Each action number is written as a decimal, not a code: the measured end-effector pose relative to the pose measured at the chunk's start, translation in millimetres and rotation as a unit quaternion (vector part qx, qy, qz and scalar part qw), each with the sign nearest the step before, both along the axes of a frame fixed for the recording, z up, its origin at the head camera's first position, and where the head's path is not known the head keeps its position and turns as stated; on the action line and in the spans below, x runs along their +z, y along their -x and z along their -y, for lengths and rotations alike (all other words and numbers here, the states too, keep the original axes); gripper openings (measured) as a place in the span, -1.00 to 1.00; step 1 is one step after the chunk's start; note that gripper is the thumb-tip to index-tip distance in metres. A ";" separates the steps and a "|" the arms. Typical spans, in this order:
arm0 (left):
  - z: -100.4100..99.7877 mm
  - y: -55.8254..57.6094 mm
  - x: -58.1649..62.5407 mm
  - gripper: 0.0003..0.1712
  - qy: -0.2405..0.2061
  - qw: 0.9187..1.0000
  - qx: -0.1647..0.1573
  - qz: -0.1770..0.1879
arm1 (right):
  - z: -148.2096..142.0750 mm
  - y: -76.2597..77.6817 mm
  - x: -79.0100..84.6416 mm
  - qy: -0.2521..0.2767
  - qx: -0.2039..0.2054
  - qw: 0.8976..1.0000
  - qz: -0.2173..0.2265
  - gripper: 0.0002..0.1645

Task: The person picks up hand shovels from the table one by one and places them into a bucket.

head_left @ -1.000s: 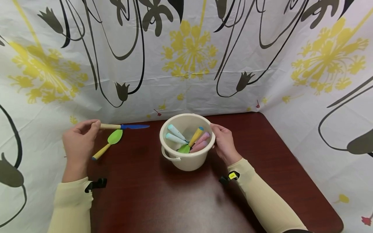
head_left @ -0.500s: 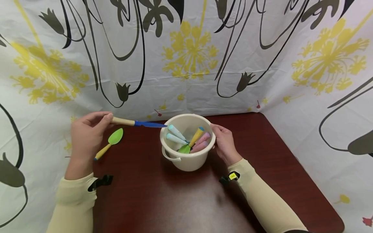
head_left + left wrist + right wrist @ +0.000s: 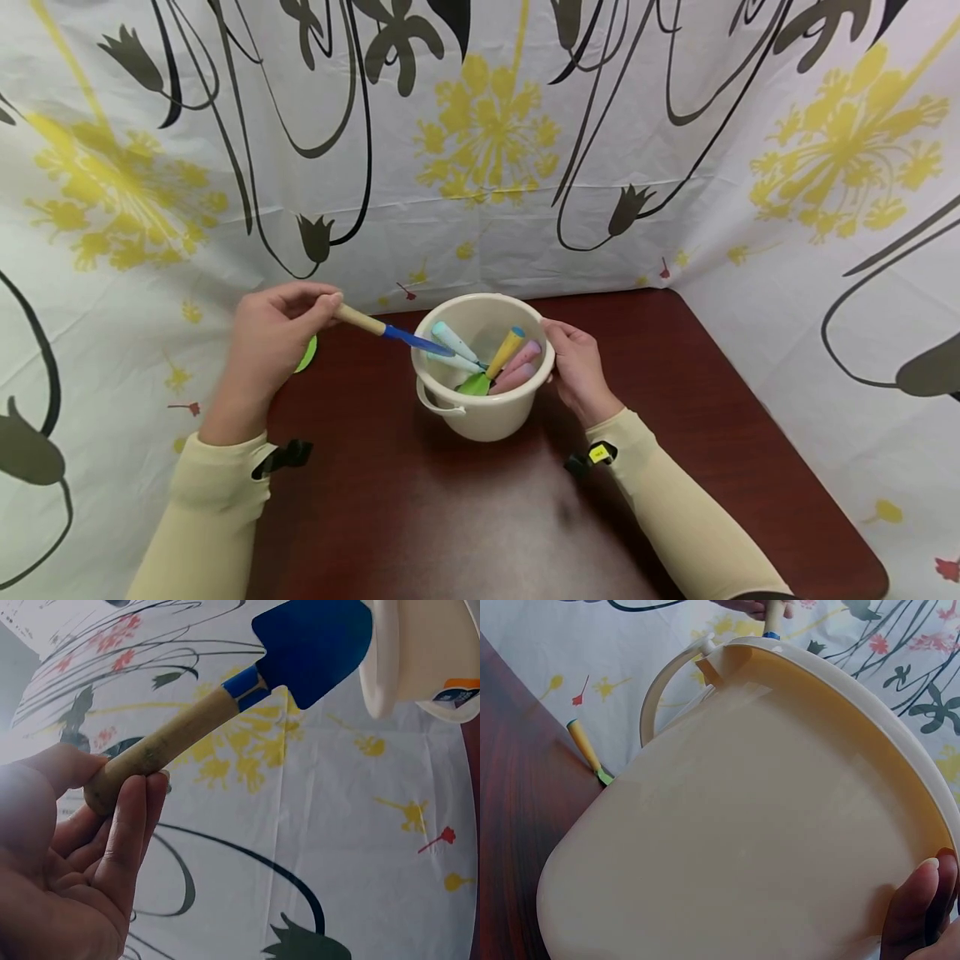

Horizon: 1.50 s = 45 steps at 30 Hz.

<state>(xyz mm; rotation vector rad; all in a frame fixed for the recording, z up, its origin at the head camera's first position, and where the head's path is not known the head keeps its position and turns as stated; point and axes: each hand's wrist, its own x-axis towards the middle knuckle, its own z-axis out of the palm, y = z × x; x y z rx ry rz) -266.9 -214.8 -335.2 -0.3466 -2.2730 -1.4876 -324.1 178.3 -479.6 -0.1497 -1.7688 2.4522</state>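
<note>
My left hand (image 3: 281, 342) pinches the wooden handle end of a small garden shovel (image 3: 311, 645) between thumb and fingers. Its blue blade slants down over the left rim of a cream bucket (image 3: 487, 417), overlapping the pale blue handles inside. On the bucket's right side, my right hand (image 3: 581, 367) grips the rim; fingertips (image 3: 922, 881) show beneath it in the right wrist view. Inside lean two pale blue handles (image 3: 453, 340), two pink handles (image 3: 517, 367) and a yellow-handled green trowel (image 3: 506, 352). Their lower ends are mostly hidden.
Another green trowel (image 3: 307, 357) lies on the dark wooden table (image 3: 420, 517), largely covered by my left hand in the head view. Its yellow handle (image 3: 583, 742) shows in the right wrist view. A patterned white cloth (image 3: 487, 242) stands round the table's back and sides.
My left hand has moved right with the garden shovel, whose blade has come from left of the bucket to over its opening and tipped downward. The right hand and bucket stay put.
</note>
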 end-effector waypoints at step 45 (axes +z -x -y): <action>-71.9 7.9 -37.5 -0.88 0.267 0.959 -0.080 -0.052 | -1.9 -0.8 0.8 0.003 0.004 1.000 0.000 -0.59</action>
